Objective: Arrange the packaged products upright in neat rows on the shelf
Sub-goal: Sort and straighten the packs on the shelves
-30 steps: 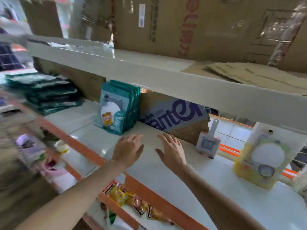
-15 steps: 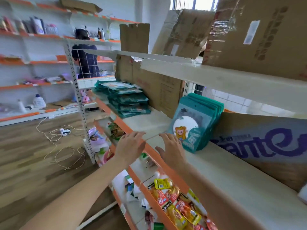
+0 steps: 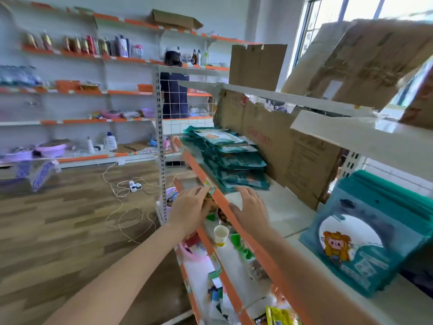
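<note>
At the centre of the frame both hands reach toward the flat stack of teal packages [image 3: 234, 160] lying on the white shelf [image 3: 288, 207]. The left hand [image 3: 189, 208] and right hand [image 3: 251, 211] are empty, fingers spread apart, just short of the stack's near edge. A finished upright row of teal packages [image 3: 365, 240] stands at right. The risk, I judge: the slippery pouches could fan out or slide over the orange shelf edge [image 3: 218, 200] if the heap is grabbed whole.

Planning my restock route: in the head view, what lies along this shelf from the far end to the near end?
Flat stack of teal packs → right hand over the bare shelf board → upright row of teal packs.
</note>
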`<act>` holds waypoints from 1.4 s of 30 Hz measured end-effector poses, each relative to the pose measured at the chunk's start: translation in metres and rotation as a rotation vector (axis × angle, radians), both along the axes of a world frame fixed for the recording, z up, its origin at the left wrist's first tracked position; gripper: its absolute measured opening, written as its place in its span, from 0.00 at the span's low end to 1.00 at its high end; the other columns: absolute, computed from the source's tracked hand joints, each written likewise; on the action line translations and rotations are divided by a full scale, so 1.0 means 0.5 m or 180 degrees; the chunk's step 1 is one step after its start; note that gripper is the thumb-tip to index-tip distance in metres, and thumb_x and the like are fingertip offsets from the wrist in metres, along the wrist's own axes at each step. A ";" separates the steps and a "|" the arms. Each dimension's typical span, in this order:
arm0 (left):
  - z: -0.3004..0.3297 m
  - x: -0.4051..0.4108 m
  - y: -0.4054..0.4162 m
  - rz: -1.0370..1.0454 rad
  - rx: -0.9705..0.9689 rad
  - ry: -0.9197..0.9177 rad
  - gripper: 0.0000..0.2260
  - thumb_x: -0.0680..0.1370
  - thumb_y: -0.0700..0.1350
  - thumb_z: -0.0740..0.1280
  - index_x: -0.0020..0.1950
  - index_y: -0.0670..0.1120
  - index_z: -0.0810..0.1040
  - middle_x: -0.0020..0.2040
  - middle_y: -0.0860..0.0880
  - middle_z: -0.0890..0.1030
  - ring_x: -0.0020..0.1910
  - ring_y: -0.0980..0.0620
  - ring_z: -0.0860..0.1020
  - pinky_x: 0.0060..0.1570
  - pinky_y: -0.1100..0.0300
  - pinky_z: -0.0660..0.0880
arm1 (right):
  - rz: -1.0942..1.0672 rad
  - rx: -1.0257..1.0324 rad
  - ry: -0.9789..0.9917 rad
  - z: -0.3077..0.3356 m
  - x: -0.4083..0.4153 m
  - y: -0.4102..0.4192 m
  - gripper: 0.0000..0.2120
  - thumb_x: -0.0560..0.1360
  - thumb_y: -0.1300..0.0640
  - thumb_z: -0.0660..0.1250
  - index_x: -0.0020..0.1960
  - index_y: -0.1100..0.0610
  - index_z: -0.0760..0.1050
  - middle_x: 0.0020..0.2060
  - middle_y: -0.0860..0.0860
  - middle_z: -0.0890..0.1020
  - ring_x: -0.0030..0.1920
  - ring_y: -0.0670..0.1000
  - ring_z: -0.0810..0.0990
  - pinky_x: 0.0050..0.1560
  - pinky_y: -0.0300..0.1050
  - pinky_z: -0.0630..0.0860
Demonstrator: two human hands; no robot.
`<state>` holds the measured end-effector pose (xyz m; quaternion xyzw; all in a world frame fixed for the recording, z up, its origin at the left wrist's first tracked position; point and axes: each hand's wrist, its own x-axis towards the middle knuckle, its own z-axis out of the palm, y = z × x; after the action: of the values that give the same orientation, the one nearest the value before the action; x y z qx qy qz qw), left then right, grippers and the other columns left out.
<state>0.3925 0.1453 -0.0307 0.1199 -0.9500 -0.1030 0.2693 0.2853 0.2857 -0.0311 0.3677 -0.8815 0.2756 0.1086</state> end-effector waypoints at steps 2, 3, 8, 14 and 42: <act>-0.005 -0.031 -0.056 0.0095 0.0068 -0.0057 0.19 0.81 0.50 0.58 0.71 0.47 0.66 0.65 0.50 0.73 0.56 0.49 0.75 0.52 0.56 0.71 | 0.0100 -0.0122 -0.0096 0.000 -0.036 -0.062 0.23 0.77 0.51 0.64 0.69 0.54 0.66 0.66 0.50 0.71 0.66 0.50 0.67 0.65 0.42 0.63; -0.008 -0.049 -0.085 0.0121 0.0110 -0.0074 0.19 0.81 0.50 0.57 0.71 0.47 0.66 0.65 0.50 0.72 0.55 0.49 0.76 0.52 0.56 0.72 | 0.0143 -0.0170 -0.0135 0.001 -0.056 -0.093 0.22 0.77 0.52 0.65 0.69 0.54 0.66 0.65 0.50 0.71 0.66 0.50 0.68 0.64 0.42 0.63; 0.005 -0.152 -0.221 0.0223 0.0009 -0.0134 0.18 0.81 0.49 0.56 0.71 0.48 0.65 0.68 0.51 0.71 0.58 0.49 0.75 0.51 0.59 0.70 | 0.0230 -0.0279 -0.0337 0.014 -0.176 -0.233 0.23 0.77 0.53 0.65 0.70 0.56 0.65 0.65 0.52 0.70 0.66 0.51 0.68 0.65 0.44 0.64; 0.030 -0.309 -0.380 0.0305 -0.0012 -0.0173 0.19 0.81 0.48 0.57 0.72 0.49 0.63 0.67 0.50 0.70 0.53 0.47 0.77 0.45 0.60 0.69 | 0.0124 -0.0571 -0.0742 0.038 -0.344 -0.346 0.23 0.77 0.54 0.66 0.69 0.56 0.66 0.65 0.53 0.70 0.65 0.52 0.69 0.65 0.43 0.65; -0.029 -0.813 -0.756 -0.2225 -0.1262 0.0340 0.22 0.69 0.36 0.74 0.62 0.48 0.78 0.58 0.49 0.80 0.57 0.47 0.78 0.63 0.53 0.68 | -0.1123 -0.2667 -0.3220 0.034 -0.663 -0.516 0.12 0.76 0.66 0.65 0.58 0.60 0.69 0.47 0.62 0.80 0.50 0.56 0.82 0.51 0.46 0.79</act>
<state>-0.0139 -0.2329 -0.0451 -0.2701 -0.9197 -0.0093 0.2849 -0.0461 0.0278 -0.0143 -0.0288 -0.6894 0.7101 -0.1405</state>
